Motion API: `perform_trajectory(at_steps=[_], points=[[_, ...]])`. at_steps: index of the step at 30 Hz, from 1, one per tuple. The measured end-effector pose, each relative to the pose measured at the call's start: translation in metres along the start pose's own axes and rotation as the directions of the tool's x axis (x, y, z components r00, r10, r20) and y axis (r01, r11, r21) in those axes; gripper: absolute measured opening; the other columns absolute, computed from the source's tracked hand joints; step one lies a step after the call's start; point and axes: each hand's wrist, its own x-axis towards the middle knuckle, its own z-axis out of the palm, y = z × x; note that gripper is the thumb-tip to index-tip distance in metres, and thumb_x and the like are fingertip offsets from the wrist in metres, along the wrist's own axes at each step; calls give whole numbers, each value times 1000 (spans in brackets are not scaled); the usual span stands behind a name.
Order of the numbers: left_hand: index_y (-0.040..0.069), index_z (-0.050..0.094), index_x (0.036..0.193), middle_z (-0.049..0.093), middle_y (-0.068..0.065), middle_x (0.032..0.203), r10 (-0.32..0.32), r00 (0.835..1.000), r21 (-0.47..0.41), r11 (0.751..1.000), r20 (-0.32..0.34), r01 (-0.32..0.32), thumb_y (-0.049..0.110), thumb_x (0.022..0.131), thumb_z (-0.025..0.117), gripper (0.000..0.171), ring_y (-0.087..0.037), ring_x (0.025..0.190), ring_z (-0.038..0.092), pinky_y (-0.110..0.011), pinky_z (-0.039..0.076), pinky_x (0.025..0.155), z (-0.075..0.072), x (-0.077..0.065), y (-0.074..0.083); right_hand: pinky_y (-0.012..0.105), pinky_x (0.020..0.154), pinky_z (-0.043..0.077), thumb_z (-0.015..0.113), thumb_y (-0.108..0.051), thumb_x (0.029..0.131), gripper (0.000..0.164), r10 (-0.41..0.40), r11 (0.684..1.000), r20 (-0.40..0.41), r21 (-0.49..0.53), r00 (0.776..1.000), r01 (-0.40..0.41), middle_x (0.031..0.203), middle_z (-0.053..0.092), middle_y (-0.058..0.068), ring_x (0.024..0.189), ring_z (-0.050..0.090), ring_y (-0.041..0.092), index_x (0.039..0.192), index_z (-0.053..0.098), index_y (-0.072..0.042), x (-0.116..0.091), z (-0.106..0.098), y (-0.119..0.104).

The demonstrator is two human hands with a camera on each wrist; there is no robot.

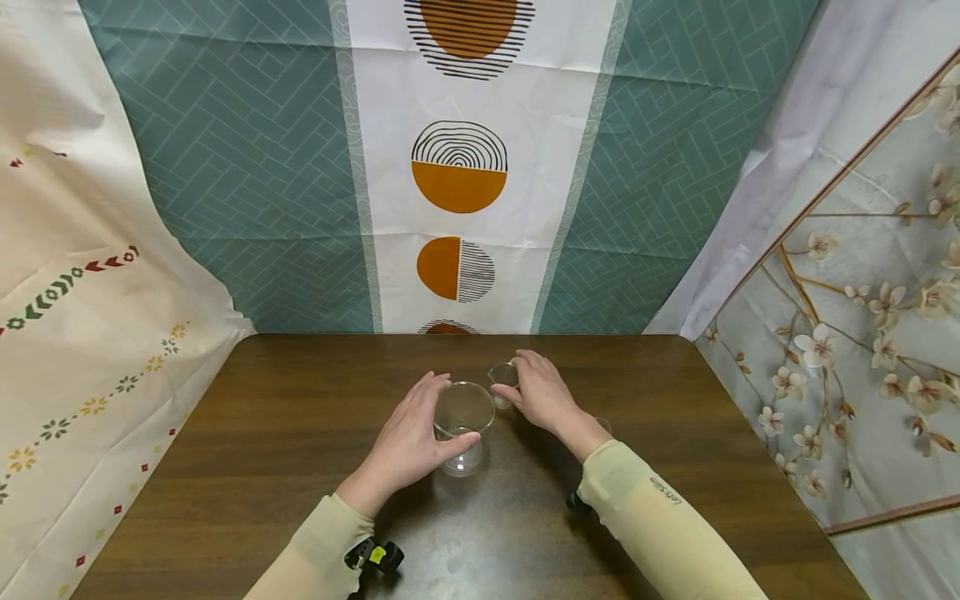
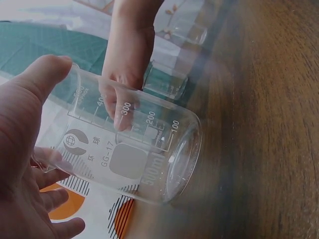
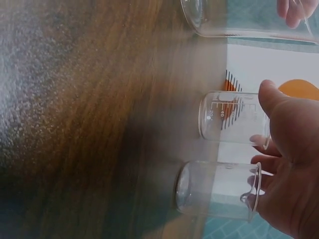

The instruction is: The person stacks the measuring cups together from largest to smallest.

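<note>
In the head view my left hand [image 1: 405, 437] holds a large clear glass beaker [image 1: 463, 471] near its rim, thumb on the near side and fingers at the far left. Its printed scale and 500 ml mark show on the large beaker [image 2: 124, 159] in the left wrist view. To the right and a little farther back, my right hand [image 1: 546, 393] grips a small beaker [image 3: 232, 117] by its upper part, between thumb and fingers. Another small beaker [image 3: 219, 189] stands close beside it, under the hand. All three are upright at the brown tabletop.
A further glass vessel [image 2: 194, 34] appears beyond the small ones in the left wrist view; my right forearm mostly hides it in the head view. The wooden table [image 1: 315, 375] ends at a patterned curtain [image 1: 465, 275] behind, with cloths at both sides.
</note>
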Motion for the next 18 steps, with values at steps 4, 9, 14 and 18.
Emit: perform_trajectory(at_steps=[4, 9, 14, 18], points=[[8, 50, 158, 44, -16, 170, -6, 1000, 0, 1000, 5, 6, 59, 89, 88, 93, -38, 165, 28, -66, 32, 126, 0, -1, 0, 56, 131, 28, 69, -48, 110, 68, 6, 1000, -2, 2, 1000, -6, 165, 45, 29, 158, 39, 44, 144, 61, 10, 1, 1, 0], [6, 49, 159, 45, -16, 169, -5, 1000, 7, 1000, -1, 5, 59, 89, 88, 96, -38, 165, 29, -66, 32, 126, 0, -1, -1, 56, 130, 29, 68, -49, 109, 69, 4, 1000, -10, 7, 1000, -4, 166, 45, 29, 157, 40, 43, 145, 61, 10, -1, -4, -1], [5, 48, 160, 46, -17, 169, -6, 1000, 12, 1000, 1, 6, 60, 90, 87, 98, -38, 164, 30, -66, 31, 127, 1, 0, -2, 56, 130, 28, 69, -49, 109, 69, -1, 1000, -31, 26, 1000, 2, 166, 45, 28, 156, 41, 43, 144, 61, 11, -5, -10, -1], [5, 48, 160, 45, -17, 170, -3, 1000, 14, 1000, 3, 3, 60, 90, 87, 97, -38, 164, 30, -66, 30, 127, 1, 0, -2, 56, 130, 29, 69, -49, 109, 68, -13, 999, -49, 32, 999, 15, 166, 46, 28, 155, 43, 43, 143, 62, 10, -9, -15, 0]])
